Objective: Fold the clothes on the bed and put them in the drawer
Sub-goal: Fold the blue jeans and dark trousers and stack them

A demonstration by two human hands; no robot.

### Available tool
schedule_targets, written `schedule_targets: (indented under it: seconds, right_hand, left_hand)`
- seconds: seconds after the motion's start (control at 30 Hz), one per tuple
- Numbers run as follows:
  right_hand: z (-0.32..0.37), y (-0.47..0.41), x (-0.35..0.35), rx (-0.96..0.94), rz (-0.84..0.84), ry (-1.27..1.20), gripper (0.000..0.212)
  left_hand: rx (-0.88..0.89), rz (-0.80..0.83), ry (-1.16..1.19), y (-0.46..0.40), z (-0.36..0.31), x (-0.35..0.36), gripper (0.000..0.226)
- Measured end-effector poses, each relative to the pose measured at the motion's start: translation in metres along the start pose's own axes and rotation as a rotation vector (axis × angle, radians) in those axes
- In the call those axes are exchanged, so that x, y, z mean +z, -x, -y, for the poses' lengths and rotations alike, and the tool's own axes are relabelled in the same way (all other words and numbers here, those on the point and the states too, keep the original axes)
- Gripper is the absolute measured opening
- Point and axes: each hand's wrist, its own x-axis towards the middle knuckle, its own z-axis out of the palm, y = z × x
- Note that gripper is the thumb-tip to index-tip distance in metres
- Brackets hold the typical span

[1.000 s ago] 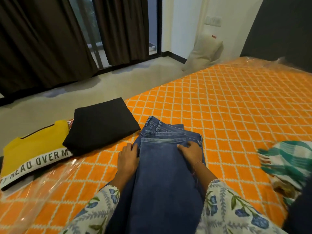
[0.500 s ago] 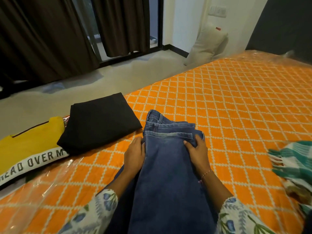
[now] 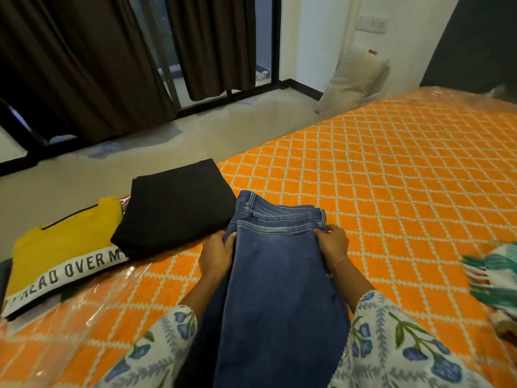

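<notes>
Blue jeans (image 3: 277,278) lie folded lengthwise on the orange bed (image 3: 391,177), waistband at the far end. My left hand (image 3: 216,254) grips their left edge just below the waistband. My right hand (image 3: 333,243) grips the right edge at the same height. To the left lie a folded black garment (image 3: 173,208) and a folded yellow shirt (image 3: 64,247) with a white lettered band. The drawer is out of view.
A green and white striped cloth (image 3: 492,278) lies at the bed's right edge. Clear plastic covers the bed's near left corner (image 3: 64,326). Beyond the bed are bare floor, dark curtains (image 3: 84,65) and a pillow (image 3: 355,79) leaning on the wall.
Both hands went from lying flat on the jeans to gripping their side edges, and the jeans' near end has lifted slightly. The view shifted a little to the right.
</notes>
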Motion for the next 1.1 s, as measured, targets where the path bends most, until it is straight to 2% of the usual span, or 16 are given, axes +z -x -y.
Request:
schedule_targets:
  seconds: [0.07,0.17,0.2,0.23,0.3,0.37,0.5,0.53,0.6,0.67,0.73,0.87,0.9,0.97,1.03,1.1]
  right_hand:
    - [0.007,-0.004,-0.001,-0.116,-0.027,-0.081,0.004]
    - [0.013,0.000,0.007,-0.345,-0.038,-0.108,0.005]
    - [0.014,0.000,0.013,-0.364,-0.002,-0.097,0.002]
    - [0.014,-0.003,0.018,-0.351,0.028,-0.055,0.009]
    - [0.013,-0.011,0.024,-0.285,0.095,0.101,0.031]
    - [0.014,-0.017,0.027,-0.214,0.103,0.232,0.043]
    - [0.020,-0.007,0.026,-0.123,0.116,0.241,0.038]
    - [0.021,-0.001,0.026,-0.132,0.107,0.274,0.044]
    - [0.019,0.013,0.027,-0.243,-0.003,0.454,0.057]
    - [0.015,0.033,0.031,-0.340,-0.058,0.518,0.051]
    - [0.010,0.043,0.037,-0.277,0.007,0.497,0.045]
    - [0.018,0.034,0.040,-0.100,0.100,0.572,0.049]
    - [0.020,0.031,0.040,-0.086,0.127,0.572,0.046]
    - [0.021,0.030,0.041,-0.108,0.175,0.521,0.037]
    - [0.018,0.033,0.038,-0.153,0.158,0.414,0.027]
    - [0.017,0.038,0.034,-0.189,0.099,0.271,0.021]
  left_hand:
    - [0.045,-0.015,0.148,0.000,0.003,-0.004,0.032]
    - [-0.144,0.012,0.542,-0.004,0.016,-0.011,0.019]
    - [-0.210,0.015,0.583,-0.006,0.022,-0.012,0.017]
    - [-0.244,0.010,0.581,-0.009,0.026,-0.013,0.017]
    - [-0.218,-0.033,0.446,-0.012,0.032,-0.014,0.017]
    - [-0.135,-0.089,0.177,-0.014,0.035,-0.012,0.021]
    - [-0.159,-0.099,-0.083,-0.008,0.028,-0.010,0.026]
    - [-0.158,-0.112,-0.147,-0.007,0.024,-0.011,0.028]
    - [-0.131,-0.196,-0.227,-0.003,0.012,-0.014,0.032]
    - [-0.085,-0.278,-0.184,0.001,-0.002,-0.018,0.036]
    - [-0.080,-0.268,-0.214,0.006,-0.012,-0.023,0.045]
    - [0.095,-0.189,-0.636,0.023,-0.010,-0.025,0.045]
    - [0.082,-0.131,-0.621,0.025,-0.010,-0.023,0.043]
    - [-0.056,-0.033,-0.447,0.025,-0.012,-0.020,0.043]
    - [-0.161,-0.006,-0.283,0.018,-0.021,-0.018,0.035]
    - [-0.152,-0.023,-0.166,0.013,-0.031,-0.016,0.024]
